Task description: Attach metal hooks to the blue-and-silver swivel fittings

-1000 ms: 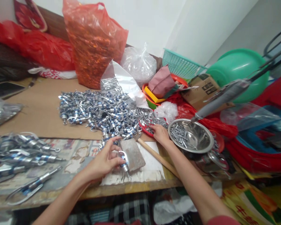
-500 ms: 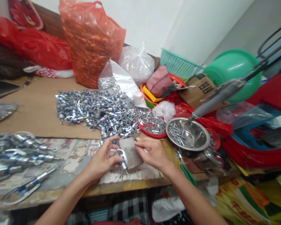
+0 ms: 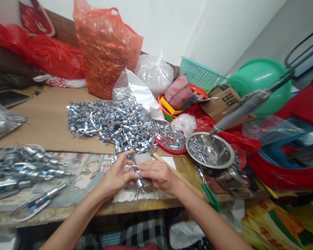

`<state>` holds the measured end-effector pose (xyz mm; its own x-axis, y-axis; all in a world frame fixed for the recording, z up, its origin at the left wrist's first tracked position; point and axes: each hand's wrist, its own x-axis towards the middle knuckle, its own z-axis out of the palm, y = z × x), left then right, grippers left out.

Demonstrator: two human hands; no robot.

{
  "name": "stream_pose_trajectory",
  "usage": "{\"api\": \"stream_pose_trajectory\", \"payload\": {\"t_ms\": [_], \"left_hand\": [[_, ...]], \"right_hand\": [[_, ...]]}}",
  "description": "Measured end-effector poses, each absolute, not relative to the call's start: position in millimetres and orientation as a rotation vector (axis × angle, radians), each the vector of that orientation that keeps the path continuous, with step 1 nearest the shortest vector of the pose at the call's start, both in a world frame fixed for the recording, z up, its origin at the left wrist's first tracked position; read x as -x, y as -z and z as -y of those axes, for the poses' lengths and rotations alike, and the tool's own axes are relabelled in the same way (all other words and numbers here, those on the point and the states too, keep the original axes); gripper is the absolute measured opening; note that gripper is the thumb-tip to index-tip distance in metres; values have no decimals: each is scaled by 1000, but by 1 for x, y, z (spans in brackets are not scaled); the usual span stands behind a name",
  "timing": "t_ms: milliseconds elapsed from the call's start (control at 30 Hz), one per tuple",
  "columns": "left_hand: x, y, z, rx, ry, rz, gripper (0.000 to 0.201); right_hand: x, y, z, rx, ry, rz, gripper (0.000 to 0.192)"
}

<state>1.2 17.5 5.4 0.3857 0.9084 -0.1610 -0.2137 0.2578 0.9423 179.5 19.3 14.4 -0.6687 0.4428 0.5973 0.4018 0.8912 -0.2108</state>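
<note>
My left hand [image 3: 120,173] pinches a small silver metal hook fitting [image 3: 139,184] with a blue band, its ringed end pointing down toward the table's front edge. My right hand [image 3: 158,175] lies over the fitting's upper part, its fingers closed together against it. Under both hands is a grey metal block [image 3: 143,158], partly covered. Beside my right forearm a wooden handle [image 3: 181,176] slants across the table, its far end by the block. A large heap of similar fittings [image 3: 112,125] lies just beyond my hands.
More fittings [image 3: 23,170] lie at the left. A red plate [image 3: 169,140] of small metal pieces and a steel bowl [image 3: 221,154] of pins stand at the right, below a grey lever arm [image 3: 242,109]. An orange bag [image 3: 106,52] stands behind the heap.
My right hand has moved left from the block's right side onto the fitting in my left hand. The wooden handle now shows beside my right forearm. The view has shifted slightly.
</note>
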Motion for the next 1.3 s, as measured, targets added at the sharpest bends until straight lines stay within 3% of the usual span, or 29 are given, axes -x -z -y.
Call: {"api": "stream_pose_trajectory", "payload": {"t_ms": [267, 433, 567, 667, 933, 1133, 1300], "left_hand": [[-1, -6, -18, -1030, -871, -867, 62], [0, -8, -17, -1046, -859, -885, 62], [-1, -10, -17, -1050, -859, -895, 60], [-1, -12, -17, -1046, -854, -909, 60], [-1, -10, -18, -1074, -854, -913, 58], [-2, -7, -16, -1055, -908, -876, 63], [-2, -8, -15, -1037, -911, -897, 65]], "right_hand": [[-191, -6, -2, 781, -168, 2355, 32], [-224, -1, 6, 1541, -7, 1981, 31], [-245, 4, 8, 1946, -187, 2173, 24], [-248, 0, 13, 1929, -284, 2089, 18], [-228, -57, 60, 1471, -288, 2051, 40], [-218, -46, 80, 1517, -128, 2273, 47], [-216, -38, 80, 1470, -51, 2103, 48]]}}
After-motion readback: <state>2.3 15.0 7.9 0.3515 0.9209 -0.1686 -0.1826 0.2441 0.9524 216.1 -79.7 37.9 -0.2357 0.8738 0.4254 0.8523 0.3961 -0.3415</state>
